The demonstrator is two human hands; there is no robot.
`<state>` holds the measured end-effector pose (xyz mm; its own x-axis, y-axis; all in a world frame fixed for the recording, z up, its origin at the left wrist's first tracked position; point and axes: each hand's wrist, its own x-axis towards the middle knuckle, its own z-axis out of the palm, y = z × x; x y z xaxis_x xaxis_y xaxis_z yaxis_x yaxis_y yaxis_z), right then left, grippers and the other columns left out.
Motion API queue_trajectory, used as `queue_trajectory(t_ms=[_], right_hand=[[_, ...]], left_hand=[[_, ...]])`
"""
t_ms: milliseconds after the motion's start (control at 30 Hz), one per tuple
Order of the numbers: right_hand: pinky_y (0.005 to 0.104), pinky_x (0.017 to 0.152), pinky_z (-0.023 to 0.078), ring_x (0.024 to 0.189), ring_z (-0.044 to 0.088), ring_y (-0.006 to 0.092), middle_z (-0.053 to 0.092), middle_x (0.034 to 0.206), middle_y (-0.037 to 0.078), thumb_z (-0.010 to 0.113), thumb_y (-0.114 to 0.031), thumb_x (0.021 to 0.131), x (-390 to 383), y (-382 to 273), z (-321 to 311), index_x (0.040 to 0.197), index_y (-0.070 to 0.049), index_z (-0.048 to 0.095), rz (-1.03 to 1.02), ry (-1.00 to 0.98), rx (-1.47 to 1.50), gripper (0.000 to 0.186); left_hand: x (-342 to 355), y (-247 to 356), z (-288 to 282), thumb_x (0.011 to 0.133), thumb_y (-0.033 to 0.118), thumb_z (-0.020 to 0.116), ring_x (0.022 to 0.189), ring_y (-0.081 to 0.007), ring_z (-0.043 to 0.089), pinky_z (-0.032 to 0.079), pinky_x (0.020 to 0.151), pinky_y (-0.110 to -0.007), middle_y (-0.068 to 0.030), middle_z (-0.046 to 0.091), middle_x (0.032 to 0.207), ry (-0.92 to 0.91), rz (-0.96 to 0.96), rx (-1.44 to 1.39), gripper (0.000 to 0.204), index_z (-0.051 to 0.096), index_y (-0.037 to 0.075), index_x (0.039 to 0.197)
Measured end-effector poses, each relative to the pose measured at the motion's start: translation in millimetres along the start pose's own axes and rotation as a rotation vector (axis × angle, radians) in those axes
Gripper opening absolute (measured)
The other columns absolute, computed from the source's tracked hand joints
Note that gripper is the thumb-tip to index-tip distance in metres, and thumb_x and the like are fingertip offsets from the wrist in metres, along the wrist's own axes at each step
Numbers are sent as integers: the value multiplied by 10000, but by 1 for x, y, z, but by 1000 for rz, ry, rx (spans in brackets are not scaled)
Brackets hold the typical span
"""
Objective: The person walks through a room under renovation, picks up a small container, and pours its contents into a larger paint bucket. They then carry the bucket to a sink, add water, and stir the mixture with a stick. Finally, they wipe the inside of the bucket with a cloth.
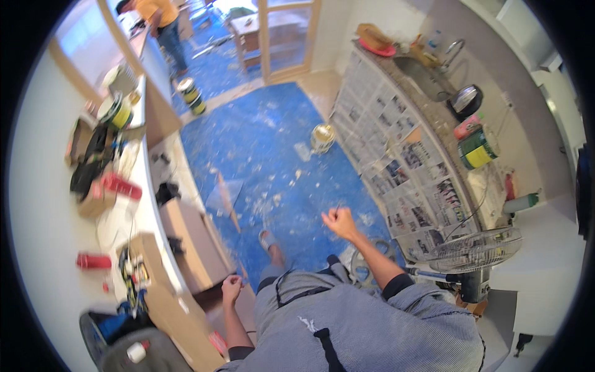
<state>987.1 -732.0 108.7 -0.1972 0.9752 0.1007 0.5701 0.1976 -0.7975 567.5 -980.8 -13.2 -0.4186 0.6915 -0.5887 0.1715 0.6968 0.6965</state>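
My right hand [338, 221] hangs over the blue floor sheet [273, 155] at the centre, fingers curled closed; anything inside is too small to make out. My left hand [232, 287] is low beside a brown cardboard box [192, 245] under the left counter, fingers closed, contents hidden. My sandalled foot [269, 242] stands on the sheet, which has white flecks. A strip of wood [228, 201] and a scrap of clear plastic [218, 193] lie ahead of it. A paint can [322, 139] stands farther ahead, near the newspaper-covered cabinet [396, 142].
The left counter [133, 198] holds tubs, red containers, bags and cardboard. A standing fan [474, 248] is at my right, below the counter with a sink [415, 77] and kettle [463, 99]. Stacked cans [191, 96] stand near the doorway. A person [164, 34] works beyond it.
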Motion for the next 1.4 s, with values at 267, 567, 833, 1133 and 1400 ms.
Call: queue_trajectory(t_ms=[267, 567, 833, 1133, 1400], right_hand=[[525, 682, 501, 767, 659, 447, 641, 800, 290, 621, -269, 798, -154, 169, 15, 802, 56, 661, 883, -107, -404, 328], [494, 723, 529, 850, 664, 419, 682, 843, 235, 636, -328, 810, -88, 156, 97, 877, 1, 697, 1173, -422, -247, 342], [600, 796, 486, 820, 642, 487, 670, 833, 261, 564, -245, 877, 327, 252, 78, 1003, 2, 671, 489, -72, -388, 297], [308, 517, 400, 534, 461, 107, 490, 588, -8, 593, -39, 821, 778, 80, 83, 946, -53, 696, 150, 57, 43, 162], [430, 718, 514, 775, 687, 345, 692, 818, 233, 565, -233, 895, 811, 148, 165, 938, -15, 718, 326, -321, -165, 270]], left_hand=[[190, 113, -46, 903, 121, 669, 618, -173, 667, 519, 518, -282, -84, 669, 762, -228, -44, -94, 153, 641, -6, 983], [377, 203, -13, 902, 123, 689, 609, -211, 683, 520, 495, -311, -105, 678, 755, -351, -91, 10, 157, 631, 1, 983], [501, 284, -38, 901, 121, 687, 578, -206, 667, 512, 483, -318, -119, 684, 751, -259, -142, -268, 169, 655, -20, 989], [511, 309, -41, 854, 76, 660, 547, -191, 636, 474, 444, -327, -79, 660, 703, 148, -468, -175, 111, 659, -5, 930], [677, 344, -74, 873, 171, 562, 639, -311, 645, 496, 557, -426, -155, 663, 755, -122, -349, 223, 250, 700, 19, 1015]])
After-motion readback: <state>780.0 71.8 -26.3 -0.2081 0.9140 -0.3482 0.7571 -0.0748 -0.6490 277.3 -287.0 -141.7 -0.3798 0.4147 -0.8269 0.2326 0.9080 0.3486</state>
